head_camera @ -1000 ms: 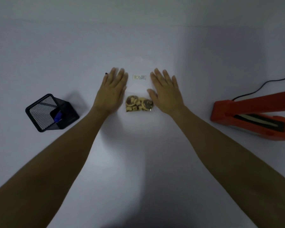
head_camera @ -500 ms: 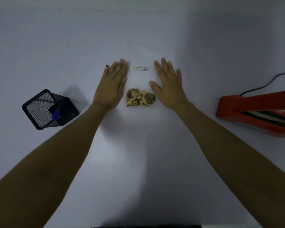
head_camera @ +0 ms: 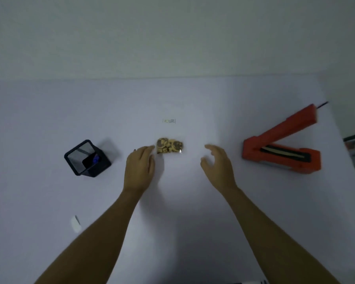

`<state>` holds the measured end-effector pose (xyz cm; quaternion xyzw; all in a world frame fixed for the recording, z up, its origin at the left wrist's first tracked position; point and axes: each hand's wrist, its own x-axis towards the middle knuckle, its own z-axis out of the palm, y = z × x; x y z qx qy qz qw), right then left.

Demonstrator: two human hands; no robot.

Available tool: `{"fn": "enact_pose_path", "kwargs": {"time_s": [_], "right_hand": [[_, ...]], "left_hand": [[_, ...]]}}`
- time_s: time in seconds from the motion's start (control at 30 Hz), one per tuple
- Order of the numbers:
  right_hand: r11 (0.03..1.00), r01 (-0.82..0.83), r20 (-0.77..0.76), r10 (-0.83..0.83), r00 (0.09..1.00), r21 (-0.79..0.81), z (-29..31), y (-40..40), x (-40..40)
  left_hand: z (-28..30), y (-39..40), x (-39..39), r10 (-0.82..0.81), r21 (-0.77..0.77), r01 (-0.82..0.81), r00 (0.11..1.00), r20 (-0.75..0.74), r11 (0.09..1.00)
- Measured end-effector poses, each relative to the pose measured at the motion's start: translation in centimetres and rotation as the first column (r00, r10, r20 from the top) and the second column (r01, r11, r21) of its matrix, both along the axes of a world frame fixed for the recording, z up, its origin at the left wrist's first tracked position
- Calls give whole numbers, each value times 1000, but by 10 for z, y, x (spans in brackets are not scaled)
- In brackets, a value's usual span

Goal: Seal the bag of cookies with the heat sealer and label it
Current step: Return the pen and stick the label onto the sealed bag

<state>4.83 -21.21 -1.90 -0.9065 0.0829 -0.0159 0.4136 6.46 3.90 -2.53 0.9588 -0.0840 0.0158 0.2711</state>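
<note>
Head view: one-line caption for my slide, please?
Both hands, left and right, open near the cookie bag; red heat sealer open at right.

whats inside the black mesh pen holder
Inside the black mesh pen holder something blue shows, likely a pen or marker. The holder's dark walls hide most of it, so what else is in there cannot be told.

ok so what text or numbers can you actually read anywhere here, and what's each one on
None can be read.
Small label lying on the table beyond the bag of cookies: shows green and dark print, too small and blurred to read.
Heat sealer: no lettering shows.
Mesh pen holder: no lettering shows.
</note>
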Motion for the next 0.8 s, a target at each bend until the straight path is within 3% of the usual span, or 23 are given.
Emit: {"fn": "enact_pose_path", "kwargs": {"time_s": [0.23, 0.43, 0.67, 0.8], "right_hand": [[987, -63, -29, 59, 998, -148, 36, -23, -84], [965, 28, -62, -45, 997, -262, 67, -75, -136], [905, 181, -71, -224, 972, -384, 86, -177, -142], [855, 166, -145, -268, 953, -491, 86, -240, -121]], "left_hand": [[43, -3, -35, -26, -54, 30, 996, 83, 998], [54, -3, -59, -25, -46, 28, 998, 62, 999], [61, -19, -58, 27, 12, -27, 1000, -6, 1000], [68, -65, -43, 20, 24, -19, 999, -36, 1000]]}}
